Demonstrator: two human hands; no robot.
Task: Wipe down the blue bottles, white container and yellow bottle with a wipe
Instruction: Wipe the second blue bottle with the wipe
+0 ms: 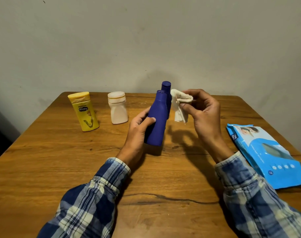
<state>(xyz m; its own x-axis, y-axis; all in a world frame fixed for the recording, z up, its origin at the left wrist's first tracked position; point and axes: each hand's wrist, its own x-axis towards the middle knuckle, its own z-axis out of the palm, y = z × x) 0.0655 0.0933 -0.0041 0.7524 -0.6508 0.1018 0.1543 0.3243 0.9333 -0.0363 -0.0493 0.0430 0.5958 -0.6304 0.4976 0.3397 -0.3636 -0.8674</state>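
Left hand (140, 125) gripping a blue bottle (157, 121) (lifted, tilted), right hand (203, 111) pinching a crumpled wipe (179, 104) beside it

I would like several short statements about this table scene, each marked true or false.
1. The left hand holds a blue bottle. True.
2. The wipe lies flat beside that bottle. False: the right hand pinches it in the air.
3. The yellow bottle stands left of the white container. True.
4. The pack of wipes lies beside the yellow bottle. False: it lies far to the right, beside the right sleeve.
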